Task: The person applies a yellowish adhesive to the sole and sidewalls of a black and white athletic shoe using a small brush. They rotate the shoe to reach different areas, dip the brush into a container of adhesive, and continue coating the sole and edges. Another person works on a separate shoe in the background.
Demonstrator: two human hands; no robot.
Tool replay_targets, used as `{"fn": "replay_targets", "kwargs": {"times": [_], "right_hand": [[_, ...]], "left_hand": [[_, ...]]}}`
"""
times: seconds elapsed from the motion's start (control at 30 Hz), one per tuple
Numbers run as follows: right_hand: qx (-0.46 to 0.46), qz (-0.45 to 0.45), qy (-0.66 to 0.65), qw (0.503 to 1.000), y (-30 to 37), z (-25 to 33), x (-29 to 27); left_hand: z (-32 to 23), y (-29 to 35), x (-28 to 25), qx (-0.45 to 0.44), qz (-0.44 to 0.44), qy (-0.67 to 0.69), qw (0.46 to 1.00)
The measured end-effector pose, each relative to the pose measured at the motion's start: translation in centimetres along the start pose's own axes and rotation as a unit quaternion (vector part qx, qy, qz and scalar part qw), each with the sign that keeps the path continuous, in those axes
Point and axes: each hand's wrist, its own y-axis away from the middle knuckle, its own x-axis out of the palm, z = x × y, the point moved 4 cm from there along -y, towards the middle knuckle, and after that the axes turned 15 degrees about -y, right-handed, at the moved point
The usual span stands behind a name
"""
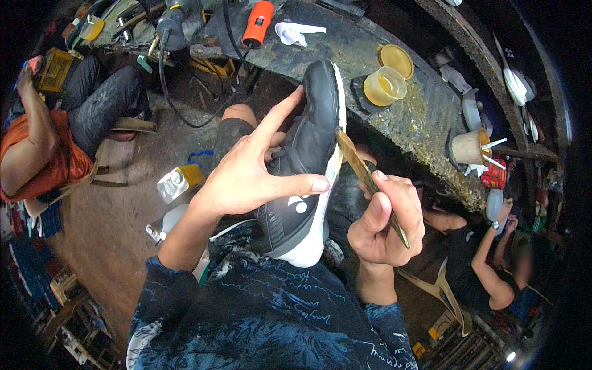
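A black sneaker (314,123) with a white midsole stands on end above my lap, toe away from me, its side with pale marks facing up. My left hand (246,172) grips it, thumb pressed near the sole edge and fingers spread along the upper toward the toe. In my right hand (388,219) a flat, worn wooden stick (356,161) is pinched between thumb and fingers. Its far tip touches or nearly touches the seam between upper and midsole, near the forefoot. My left palm hides part of the laces.
Beyond the shoe runs a stained workbench (333,46) holding an open tub of yellowish liquid (383,89), a round lid (396,60) and an orange tool (258,24). A black cable (163,86) hangs at left. One person (43,148) sits left, another (487,265) right. A plastic jug (176,184) stands on the floor.
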Motion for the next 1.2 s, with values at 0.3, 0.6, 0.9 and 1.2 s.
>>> {"fn": "replay_targets", "kwargs": {"times": [0.3,0.6,0.9,1.2], "right_hand": [[0.020,0.032,-0.007,0.999,0.6,0.1,-0.4],[0.008,0.044,-0.006,0.999,1.0,0.1,-0.5],[-0.004,0.073,-0.005,0.997,1.2,0.1,-0.8],[-0.007,0.104,0.006,0.995,1.1,0.1,-1.2]], "left_hand": [[0.5,-0.4,-0.2,0.022,-0.017,-0.054,0.998],[0.6,-0.4,0.0,0.000,-0.004,-0.034,0.999],[0.6,-0.3,-0.1,0.001,-0.007,-0.028,1.000],[0.8,-0.1,-0.2,-0.017,0.000,-0.024,1.000]]}}
